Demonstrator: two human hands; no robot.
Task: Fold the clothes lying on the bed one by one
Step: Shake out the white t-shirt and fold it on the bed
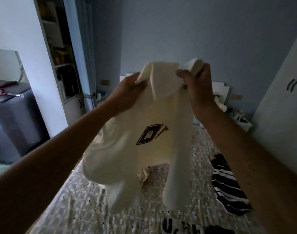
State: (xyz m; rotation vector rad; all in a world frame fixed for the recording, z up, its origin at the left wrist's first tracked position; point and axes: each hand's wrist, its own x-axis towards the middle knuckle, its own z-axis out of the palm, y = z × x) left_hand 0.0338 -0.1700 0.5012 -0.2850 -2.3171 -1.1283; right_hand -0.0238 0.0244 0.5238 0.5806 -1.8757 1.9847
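The cream T-shirt [144,114] carries a dark maroon diamond badge [148,135] with a pale mark inside and a short line of writing beside it, too small to read. At the bottom edge, a white garment [186,225] shows large black letters, cut off and unreadable.

The left hand [127,93] and right hand [199,86] hold the shirt up in the air above the bed [87,205], fingers [182,73] curled tight round its bunched top edge. Its hem hangs loose over the mattress, near a small crumpled cream cloth [143,174]. A black-and-white striped garment [229,186] lies by the bed's right edge, well apart from the shirt.

The sheet is pale and checked. A white wardrobe [283,105] stands on the right, open shelves [60,48] and a dark washing machine [14,120] on the left
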